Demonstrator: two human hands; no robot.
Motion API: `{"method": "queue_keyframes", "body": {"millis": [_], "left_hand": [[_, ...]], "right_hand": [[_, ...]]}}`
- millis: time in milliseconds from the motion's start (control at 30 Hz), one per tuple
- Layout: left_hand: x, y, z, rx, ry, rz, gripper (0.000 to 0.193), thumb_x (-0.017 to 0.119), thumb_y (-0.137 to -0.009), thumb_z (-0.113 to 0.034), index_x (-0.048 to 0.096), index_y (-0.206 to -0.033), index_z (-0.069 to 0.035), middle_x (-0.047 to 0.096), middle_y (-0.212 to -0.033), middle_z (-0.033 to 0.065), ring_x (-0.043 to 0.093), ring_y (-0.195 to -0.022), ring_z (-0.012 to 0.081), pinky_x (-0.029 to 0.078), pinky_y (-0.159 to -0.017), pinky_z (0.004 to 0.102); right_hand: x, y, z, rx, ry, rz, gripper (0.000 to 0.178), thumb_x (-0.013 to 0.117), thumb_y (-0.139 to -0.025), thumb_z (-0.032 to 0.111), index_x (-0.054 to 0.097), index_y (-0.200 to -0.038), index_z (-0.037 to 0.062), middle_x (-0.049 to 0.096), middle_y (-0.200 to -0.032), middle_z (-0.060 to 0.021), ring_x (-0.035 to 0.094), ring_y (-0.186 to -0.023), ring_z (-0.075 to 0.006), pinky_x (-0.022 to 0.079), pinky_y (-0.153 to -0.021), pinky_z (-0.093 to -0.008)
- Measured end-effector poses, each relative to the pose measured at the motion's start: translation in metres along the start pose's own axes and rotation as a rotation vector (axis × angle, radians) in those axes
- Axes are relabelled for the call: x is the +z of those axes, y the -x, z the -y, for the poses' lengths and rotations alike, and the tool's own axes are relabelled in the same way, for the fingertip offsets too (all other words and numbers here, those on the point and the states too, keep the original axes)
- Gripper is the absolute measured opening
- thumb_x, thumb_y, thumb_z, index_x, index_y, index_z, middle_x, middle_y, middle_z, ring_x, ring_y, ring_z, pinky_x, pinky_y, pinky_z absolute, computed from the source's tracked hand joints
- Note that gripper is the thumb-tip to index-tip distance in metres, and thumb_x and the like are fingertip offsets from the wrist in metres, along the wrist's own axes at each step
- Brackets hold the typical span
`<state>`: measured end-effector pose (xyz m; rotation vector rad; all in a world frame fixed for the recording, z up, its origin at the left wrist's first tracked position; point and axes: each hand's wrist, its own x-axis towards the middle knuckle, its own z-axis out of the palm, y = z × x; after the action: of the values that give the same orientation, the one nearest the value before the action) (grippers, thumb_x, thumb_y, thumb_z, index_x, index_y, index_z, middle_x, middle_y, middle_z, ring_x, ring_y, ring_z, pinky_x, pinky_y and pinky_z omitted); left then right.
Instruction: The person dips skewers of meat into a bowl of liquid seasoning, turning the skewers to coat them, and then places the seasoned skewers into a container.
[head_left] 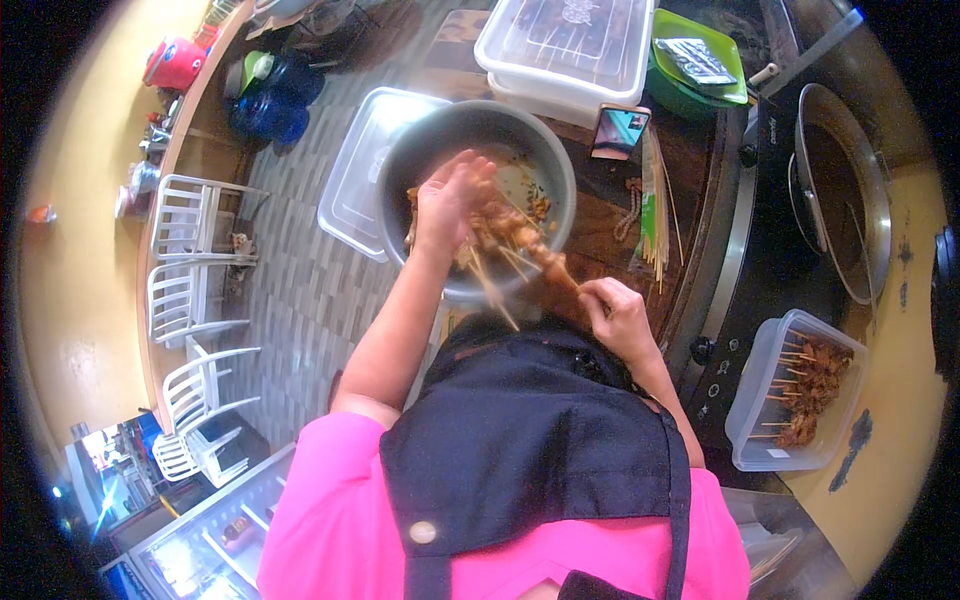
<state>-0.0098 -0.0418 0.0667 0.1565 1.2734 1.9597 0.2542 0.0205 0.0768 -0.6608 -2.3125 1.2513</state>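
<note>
My right hand (615,308) pinches the bare end of a meat skewer (545,258), which slants up and left over a deep grey bowl (562,150). My left hand (452,195) is above the bowl's left side, fingers stretched out beside the skewer's upper part and somewhat blurred. Under it, several more skewers of brown sauced meat (480,240) lie in the bowl, their bare sticks pointing toward me over the near rim. Bits of sauce and seasoning (537,207) cling to the bowl's inside. The left fingertips partly merge with the meat.
A clear plastic lid (350,175) lies left of the bowl. Beyond stands a lidded white container (560,45). To the right are a phone (620,130), bare bamboo sticks (655,200), green basins (740,80), a stove with a wide pan (880,200), and a tub (745,420) of skewers.
</note>
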Motion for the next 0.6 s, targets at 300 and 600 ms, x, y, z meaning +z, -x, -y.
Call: {"method": "queue_keyframes", "body": {"millis": [300,600], "left_hand": [[0.009,0.009,0.002,0.017,0.042,-0.057,0.019,0.048,-0.086,-0.005,0.053,-0.103,0.002,0.058,-0.097,0.014,0.058,-0.092,0.0239,0.049,-0.08,0.0337],[0.001,0.0,-0.002,-0.143,0.112,0.015,0.024,0.046,-0.087,-0.014,0.051,-0.106,0.001,0.057,-0.102,0.0145,0.055,-0.098,0.0266,0.046,-0.082,0.0391]], "right_hand": [[0.008,-0.002,0.002,-0.013,0.017,-0.042,0.007,0.059,-0.074,0.004,0.058,-0.08,0.0001,0.06,-0.078,-0.0159,0.059,-0.071,-0.0313,0.048,-0.063,-0.0359],[0.012,-0.007,0.002,-0.003,0.105,0.005,0.007,0.058,-0.074,0.006,0.057,-0.079,0.0005,0.06,-0.078,-0.0171,0.058,-0.071,-0.0327,0.048,-0.062,-0.038]]}}
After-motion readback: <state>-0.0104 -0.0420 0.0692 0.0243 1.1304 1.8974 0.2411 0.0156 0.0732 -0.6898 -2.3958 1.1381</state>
